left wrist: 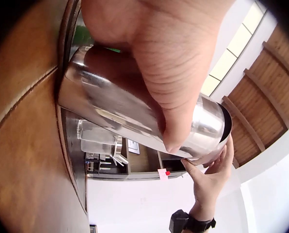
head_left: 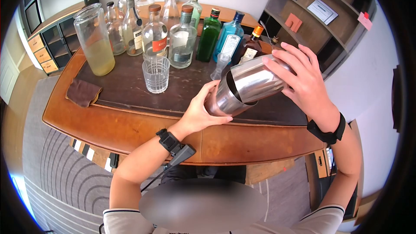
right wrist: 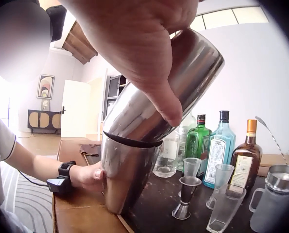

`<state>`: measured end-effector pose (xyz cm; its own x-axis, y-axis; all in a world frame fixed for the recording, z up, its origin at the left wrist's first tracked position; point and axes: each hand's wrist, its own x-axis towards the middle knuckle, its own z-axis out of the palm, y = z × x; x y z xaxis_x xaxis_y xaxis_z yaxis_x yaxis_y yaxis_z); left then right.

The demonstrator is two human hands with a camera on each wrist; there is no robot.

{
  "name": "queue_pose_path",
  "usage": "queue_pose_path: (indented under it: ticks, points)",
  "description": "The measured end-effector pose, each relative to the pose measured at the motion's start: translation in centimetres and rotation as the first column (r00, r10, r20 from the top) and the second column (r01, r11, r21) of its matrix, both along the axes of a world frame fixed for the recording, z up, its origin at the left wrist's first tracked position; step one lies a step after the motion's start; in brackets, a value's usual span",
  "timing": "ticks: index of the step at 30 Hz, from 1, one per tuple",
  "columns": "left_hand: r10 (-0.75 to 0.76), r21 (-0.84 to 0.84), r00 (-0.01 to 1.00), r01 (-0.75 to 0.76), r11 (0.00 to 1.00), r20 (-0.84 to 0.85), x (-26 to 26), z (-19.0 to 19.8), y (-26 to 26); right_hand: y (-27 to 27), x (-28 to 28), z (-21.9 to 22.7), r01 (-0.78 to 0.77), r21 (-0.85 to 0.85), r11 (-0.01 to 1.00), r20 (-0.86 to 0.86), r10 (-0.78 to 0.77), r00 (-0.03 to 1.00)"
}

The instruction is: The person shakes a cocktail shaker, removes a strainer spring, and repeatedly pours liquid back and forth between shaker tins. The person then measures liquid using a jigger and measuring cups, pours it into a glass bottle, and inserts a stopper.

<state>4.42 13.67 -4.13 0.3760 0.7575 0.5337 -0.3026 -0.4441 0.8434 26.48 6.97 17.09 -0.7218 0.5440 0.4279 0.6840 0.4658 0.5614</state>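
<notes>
Shaker tins (head_left: pixel 260 78), two of them in polished steel, are held tilted above the near side of a leather-edged table (head_left: pixel 125 128), mouth toward mouth and at an angle, a dark slit showing between the rims. The person's left hand (head_left: pixel 197 112) grips the lower tin (right wrist: pixel 127 170), fingers curled round its wall and thumb laid along it; whether its base touches the table cannot be told. The right hand (head_left: pixel 307 78) grips the upper tin (right wrist: pixel 139 114) from the outside, its thumb pressed along the side. Both tins look stiff, hard to break and fairly light unless full, yet the smooth metal would likely turn slippery when wet or cold, so a full wrap round the middle of each body, clear of the rims, seems the safest hold. Beyond them, the head view seems to show eleven bottles (head_left: pixel 209 37), though overlap at the back leaves that count unsure, plus one pitcher (head_left: pixel 94 39) part-filled with cloudy yellowish liquid, one cut-glass tumbler (head_left: pixel 156 76) and one brown cloth (head_left: pixel 83 92). Nearer the right wrist camera are three small clear glasses (right wrist: pixel 227 206), one steel jigger (right wrist: pixel 186 194), one frosted mug (right wrist: pixel 274 206) and one twisted bar spoon (right wrist: pixel 275 136).
</notes>
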Motion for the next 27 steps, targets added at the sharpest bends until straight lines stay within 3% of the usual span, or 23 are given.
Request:
queue_pose_path:
  ticks: [8,10,14,20,23,27]
  points:
    - [0.017,0.038,0.998,-0.015,0.999,-0.064,0.0,0.3,-0.1,-0.2,1.5,-0.5,0.035,-0.003,0.999,0.022,-0.034,0.999]
    - [0.021,0.036,0.999,-0.019,0.999,-0.049,0.1,0.2,0.0,0.1,2.0,0.1,0.02,0.097,0.995,0.056,-0.025,0.998]
    - [-0.016,-0.015,1.0,0.016,1.0,-0.017,0.1,0.0,0.1,0.5,2.8,1.5,0.013,0.142,0.99,0.026,-0.017,1.0]
    - [-0.016,-0.021,1.0,0.016,1.0,-0.024,0.1,-0.2,0.3,0.8,1.6,-0.6,-0.008,0.03,1.0,-0.044,0.009,0.999]
    - [-0.003,0.008,0.999,0.003,1.0,-0.034,0.0,-0.2,0.4,0.6,1.3,-1.3,0.013,-0.119,0.993,-0.109,-0.026,0.994]
    - [0.021,-0.009,0.998,-0.022,1.0,-0.065,0.2,-0.5,0.3,0.5,1.7,-1.3,0.016,-0.066,0.998,-0.038,-0.018,0.999]
